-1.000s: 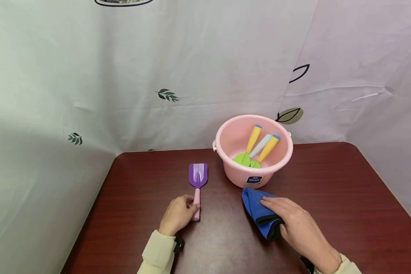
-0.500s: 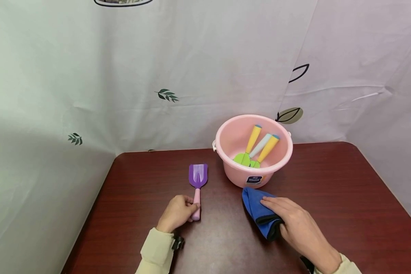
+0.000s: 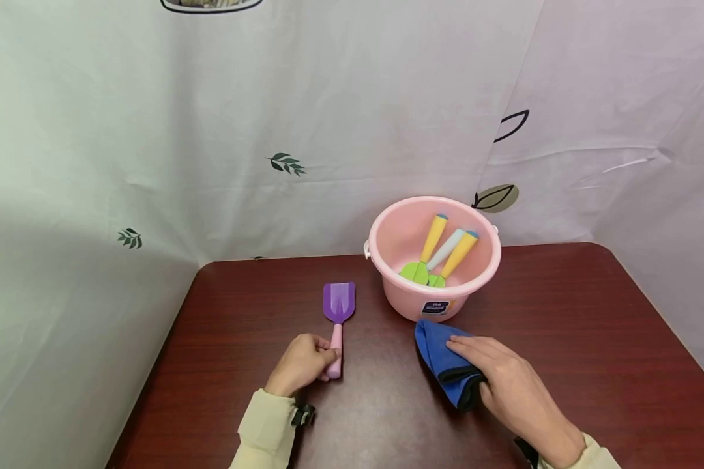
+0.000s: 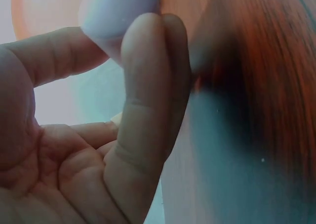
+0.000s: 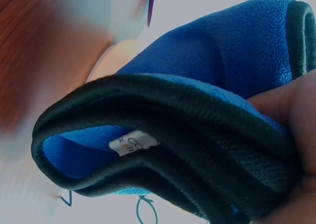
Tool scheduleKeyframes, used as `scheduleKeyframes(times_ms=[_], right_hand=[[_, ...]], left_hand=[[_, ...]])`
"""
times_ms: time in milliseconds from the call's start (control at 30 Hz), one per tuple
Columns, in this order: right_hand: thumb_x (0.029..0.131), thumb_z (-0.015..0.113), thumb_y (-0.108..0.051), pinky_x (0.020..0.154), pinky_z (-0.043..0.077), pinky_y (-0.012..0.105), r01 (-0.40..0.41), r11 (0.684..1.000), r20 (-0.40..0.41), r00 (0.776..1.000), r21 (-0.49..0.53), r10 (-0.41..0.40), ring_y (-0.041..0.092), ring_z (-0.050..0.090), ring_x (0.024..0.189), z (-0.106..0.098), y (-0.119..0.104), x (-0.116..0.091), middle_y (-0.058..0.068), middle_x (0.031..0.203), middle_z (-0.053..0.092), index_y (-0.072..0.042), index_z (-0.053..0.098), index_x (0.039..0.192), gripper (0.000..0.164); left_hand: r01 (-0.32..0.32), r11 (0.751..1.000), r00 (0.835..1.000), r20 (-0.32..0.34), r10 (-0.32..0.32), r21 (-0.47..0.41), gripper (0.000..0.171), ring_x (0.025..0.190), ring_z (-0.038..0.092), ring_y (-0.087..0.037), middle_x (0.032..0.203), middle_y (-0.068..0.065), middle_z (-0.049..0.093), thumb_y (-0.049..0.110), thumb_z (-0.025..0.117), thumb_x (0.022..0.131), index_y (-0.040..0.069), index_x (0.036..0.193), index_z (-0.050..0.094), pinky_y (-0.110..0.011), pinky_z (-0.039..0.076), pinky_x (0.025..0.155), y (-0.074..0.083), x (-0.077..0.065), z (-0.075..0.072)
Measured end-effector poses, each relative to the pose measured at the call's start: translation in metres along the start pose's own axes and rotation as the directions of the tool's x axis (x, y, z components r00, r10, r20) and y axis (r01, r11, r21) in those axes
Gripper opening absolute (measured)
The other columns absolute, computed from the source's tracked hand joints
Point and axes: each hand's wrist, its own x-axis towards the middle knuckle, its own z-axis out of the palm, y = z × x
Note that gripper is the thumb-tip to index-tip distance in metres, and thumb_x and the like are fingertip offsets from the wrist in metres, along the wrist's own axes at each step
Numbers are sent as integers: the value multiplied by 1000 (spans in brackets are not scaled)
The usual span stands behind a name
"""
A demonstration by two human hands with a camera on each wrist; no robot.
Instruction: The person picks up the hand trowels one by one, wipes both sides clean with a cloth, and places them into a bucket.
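In the head view a toy shovel (image 3: 338,302) with a purple blade and pink handle points away from me at the table's middle. My left hand (image 3: 301,362) pinches its handle between thumb and fingers; the left wrist view shows the rounded handle end (image 4: 121,9) between them. To the right, my right hand (image 3: 513,384) grips a folded blue cloth (image 3: 442,355) with black edging, in front of the bucket. Up close in the right wrist view, the cloth's layered edge and a white tag (image 5: 133,143) show. Most right fingers are hidden by the cloth.
A pink bucket (image 3: 413,296) stands at the back, right of the shovel. Inside lean two yellow-handled green tools (image 3: 433,241) and one with a pale blue handle (image 3: 446,249). Behind the dark red table (image 3: 258,299) hangs a pale curtain (image 3: 352,117) with leaf prints.
My left hand and the shovel have shifted very slightly left and toward me. The right hand, cloth and bucket look the same.
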Motion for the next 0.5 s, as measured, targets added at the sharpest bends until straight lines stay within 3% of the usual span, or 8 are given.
scheduleKeyframes(times_ms=[233, 500], right_hand=[[65, 52, 15, 102, 32, 16, -12, 1000, 11, 1000, -6, 12, 24, 63, 112, -2, -1, 2, 2, 127, 67, -13, 70, 125, 69], [65, 52, 15, 106, 27, 12, -8, 1000, 9, 1000, 8, 8, 25, 63, 113, -2, 0, 4, 2, 128, 67, -12, 70, 126, 69]], left_hand=[[4, 999, 999, -51, -2, 35, 14, 50, 60, -12, 64, -1, 64, 11, 66, 85, -1, 89, 72, -29, 50, 50, 3, -4, -2], [-15, 987, 990, -139, 38, 160, 9, 58, 57, -10, 66, 5, 64, 15, 69, 76, 8, 82, 73, -29, 47, 57, 9, -15, -5]])
